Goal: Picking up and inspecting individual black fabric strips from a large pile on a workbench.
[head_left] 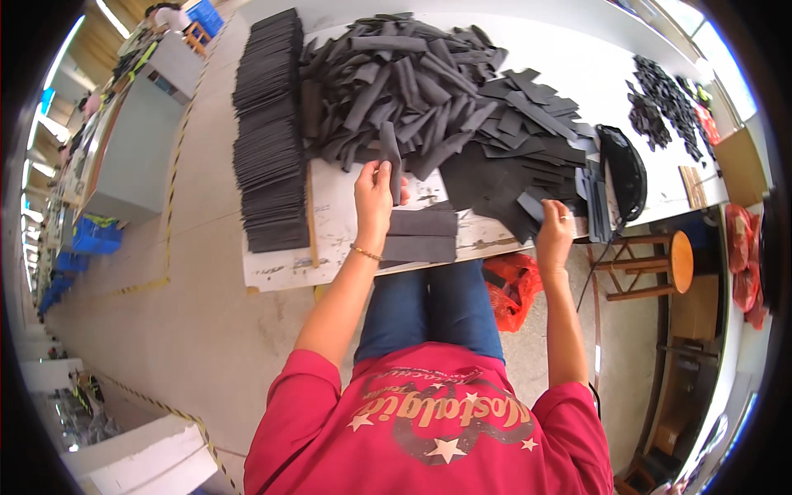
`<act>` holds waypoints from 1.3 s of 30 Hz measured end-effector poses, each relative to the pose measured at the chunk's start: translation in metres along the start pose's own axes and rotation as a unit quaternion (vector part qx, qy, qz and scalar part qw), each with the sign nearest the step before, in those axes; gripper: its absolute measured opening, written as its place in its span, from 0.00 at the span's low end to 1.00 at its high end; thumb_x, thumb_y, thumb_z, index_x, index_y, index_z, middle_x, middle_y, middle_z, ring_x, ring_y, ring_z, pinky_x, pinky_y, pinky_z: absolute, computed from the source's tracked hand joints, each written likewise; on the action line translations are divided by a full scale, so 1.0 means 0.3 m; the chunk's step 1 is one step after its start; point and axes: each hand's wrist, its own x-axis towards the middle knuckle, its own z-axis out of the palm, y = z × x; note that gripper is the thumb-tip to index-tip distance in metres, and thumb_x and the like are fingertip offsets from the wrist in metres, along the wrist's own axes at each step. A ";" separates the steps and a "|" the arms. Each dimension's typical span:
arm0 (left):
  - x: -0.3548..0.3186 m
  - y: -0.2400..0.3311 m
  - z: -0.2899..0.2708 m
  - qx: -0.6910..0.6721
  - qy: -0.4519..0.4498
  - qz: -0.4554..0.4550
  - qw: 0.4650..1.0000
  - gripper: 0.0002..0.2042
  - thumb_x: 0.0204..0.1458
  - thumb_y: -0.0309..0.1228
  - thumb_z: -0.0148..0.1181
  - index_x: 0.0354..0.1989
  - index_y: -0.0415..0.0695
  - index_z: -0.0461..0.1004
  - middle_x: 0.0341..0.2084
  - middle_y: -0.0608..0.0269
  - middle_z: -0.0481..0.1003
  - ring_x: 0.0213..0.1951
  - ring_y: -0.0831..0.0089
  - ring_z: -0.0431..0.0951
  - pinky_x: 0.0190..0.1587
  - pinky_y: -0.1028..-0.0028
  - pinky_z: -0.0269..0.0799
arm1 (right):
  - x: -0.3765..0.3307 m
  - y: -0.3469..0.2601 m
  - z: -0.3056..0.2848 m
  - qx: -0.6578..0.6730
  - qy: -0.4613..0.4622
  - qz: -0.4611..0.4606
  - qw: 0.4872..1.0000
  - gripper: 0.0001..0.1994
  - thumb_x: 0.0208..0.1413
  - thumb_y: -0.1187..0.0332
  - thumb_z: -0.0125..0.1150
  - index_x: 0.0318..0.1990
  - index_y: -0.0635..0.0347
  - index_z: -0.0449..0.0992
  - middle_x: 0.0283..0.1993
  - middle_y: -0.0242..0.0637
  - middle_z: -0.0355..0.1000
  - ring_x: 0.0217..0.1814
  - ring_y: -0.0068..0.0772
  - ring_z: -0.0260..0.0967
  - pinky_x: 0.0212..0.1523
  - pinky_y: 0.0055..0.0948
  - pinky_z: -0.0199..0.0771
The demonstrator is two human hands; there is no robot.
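Observation:
My left hand (374, 200) pinches a curled dark grey strip (389, 147) and holds it upright above the table's near edge. In my right hand (554, 237), farther right, is a small flat grey piece (530, 204), gripped between thumb and fingers. Beneath it lies a dark flat sheet (477, 188). Several flat dark strips (421, 237) rest side by side at the table edge, just below my left hand. A big heap of curled strips (404, 78) rises beyond, with a looser pile of flat pieces (528, 115) to its right.
A tall row of stacked dark strips (268, 132) runs along the left end of the white table (338, 247), beside a thin wooden stick (313, 223). At right are a black rounded object (624, 173), small black pieces (672, 107) and a wooden stool (680, 262). A red bag (513, 305) sits below.

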 end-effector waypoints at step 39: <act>-0.153 0.090 -0.089 -0.332 -0.122 -0.177 0.919 0.19 0.57 0.19 0.55 0.56 0.42 0.60 0.49 0.40 0.73 0.50 0.51 0.77 0.47 0.55 0.80 | 0.126 -0.548 -0.168 0.202 -0.056 -0.204 0.956 0.12 0.44 0.77 0.65 0.40 0.57 0.80 0.38 0.30 0.73 0.40 0.34 0.67 0.45 0.35 0.63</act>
